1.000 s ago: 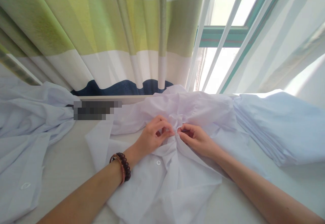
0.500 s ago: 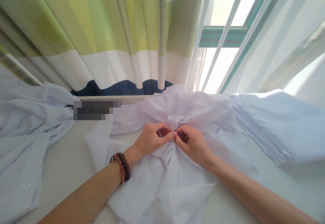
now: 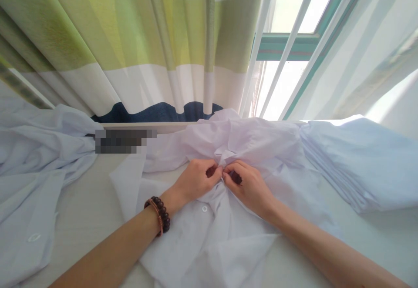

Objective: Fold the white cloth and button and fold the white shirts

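A white shirt (image 3: 183,240) lies spread and rumpled on the pale tabletop in front of me. My left hand (image 3: 203,177), with a dark beaded bracelet (image 3: 160,216) at its wrist, pinches the shirt's gathered front between thumb and fingers. Right beside it, my right hand (image 3: 244,183) pinches the same bunched cloth, its fingertips nearly touching the left ones. Whatever lies between the fingertips, perhaps a button, is hidden. Below my left hand a small white button (image 3: 204,209) shows on the shirt front.
More white garments (image 3: 29,192) lie crumpled at the left, one with a button. A folded stack of white cloth (image 3: 365,162) sits at the right. Behind the table's back edge hang a green-and-white curtain (image 3: 130,31) and white bars (image 3: 287,53) before a window. A blurred-out dark object (image 3: 119,141) lies back left.
My left thumb has shifted slightly left and my fingers have bent a little more at the pinch. Both hands stay on the same spot of the shirt.
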The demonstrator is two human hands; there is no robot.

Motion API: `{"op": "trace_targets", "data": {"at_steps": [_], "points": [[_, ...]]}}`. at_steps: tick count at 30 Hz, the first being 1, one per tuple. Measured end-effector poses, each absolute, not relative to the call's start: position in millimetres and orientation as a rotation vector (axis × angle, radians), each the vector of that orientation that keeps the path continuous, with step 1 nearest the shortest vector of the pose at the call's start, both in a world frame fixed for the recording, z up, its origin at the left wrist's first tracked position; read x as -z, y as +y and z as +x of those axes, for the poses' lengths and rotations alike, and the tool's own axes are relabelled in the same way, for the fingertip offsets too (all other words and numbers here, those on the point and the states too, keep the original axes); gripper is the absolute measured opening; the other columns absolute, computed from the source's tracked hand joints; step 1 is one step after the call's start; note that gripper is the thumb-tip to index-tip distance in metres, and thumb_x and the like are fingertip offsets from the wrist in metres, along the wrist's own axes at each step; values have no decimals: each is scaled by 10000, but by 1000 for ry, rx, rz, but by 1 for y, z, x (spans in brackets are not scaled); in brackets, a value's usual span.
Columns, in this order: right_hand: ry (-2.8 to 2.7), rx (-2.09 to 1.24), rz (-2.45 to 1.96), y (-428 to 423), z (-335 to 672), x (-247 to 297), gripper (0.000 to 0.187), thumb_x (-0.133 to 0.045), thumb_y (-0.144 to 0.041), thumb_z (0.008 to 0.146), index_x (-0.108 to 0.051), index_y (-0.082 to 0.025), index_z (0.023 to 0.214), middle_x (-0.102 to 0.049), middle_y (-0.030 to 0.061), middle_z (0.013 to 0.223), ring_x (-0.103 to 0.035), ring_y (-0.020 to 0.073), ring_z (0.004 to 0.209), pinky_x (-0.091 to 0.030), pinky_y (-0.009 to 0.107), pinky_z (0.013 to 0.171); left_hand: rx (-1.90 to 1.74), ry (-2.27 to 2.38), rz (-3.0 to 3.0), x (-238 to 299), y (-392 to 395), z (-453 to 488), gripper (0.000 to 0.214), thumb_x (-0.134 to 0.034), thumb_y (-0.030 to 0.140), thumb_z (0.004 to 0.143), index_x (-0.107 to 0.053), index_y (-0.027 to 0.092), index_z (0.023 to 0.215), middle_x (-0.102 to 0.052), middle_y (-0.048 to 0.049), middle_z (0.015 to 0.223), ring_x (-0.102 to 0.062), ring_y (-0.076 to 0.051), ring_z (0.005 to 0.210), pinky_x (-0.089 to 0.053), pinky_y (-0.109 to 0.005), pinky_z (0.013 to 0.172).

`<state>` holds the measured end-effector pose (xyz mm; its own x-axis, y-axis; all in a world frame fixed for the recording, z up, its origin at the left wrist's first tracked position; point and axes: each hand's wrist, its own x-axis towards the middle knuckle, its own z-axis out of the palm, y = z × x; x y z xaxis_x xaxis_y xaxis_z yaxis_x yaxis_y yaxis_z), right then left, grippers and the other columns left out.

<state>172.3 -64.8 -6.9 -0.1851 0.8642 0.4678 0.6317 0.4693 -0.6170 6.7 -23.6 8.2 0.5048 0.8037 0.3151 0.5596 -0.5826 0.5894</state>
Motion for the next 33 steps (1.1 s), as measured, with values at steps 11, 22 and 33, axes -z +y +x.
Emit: {"op": "trace_targets", "data": {"at_steps": [11, 22, 33], "points": [[-1831, -650, -1246, -56, 182, 4, 106, -552, -239, 831, -605, -198, 748, -622, 10, 683, -538, 133, 585, -412, 238, 540, -725, 1019, 2009, -9, -18, 1, 366, -529, 402, 868, -606, 144, 620, -551, 35, 535, -452, -78, 486, -328, -188, 460], [-1696, -1101, -1167, -53, 189, 3, 162, -553, -313, 841, -590, -165, 787, -536, -25, 602, -457, 100, 531, -351, 215, 483, -626, 936, 1753, -3, -14, -2, 303, -571, 403, 824, -551, 149, 660, -499, 52, 541, -408, -64, 465, -299, -168, 430], [-1766, -1017, -1146, -53, 191, 4, 163, -548, -322, 857, -587, -173, 804, -558, -12, 664, -448, 102, 560, -350, 215, 495, -661, 978, 1884, -4, -14, 0, 224, -568, 347, 790, -614, 145, 704, -588, 20, 639, -530, -113, 588, -406, -190, 528]]}}
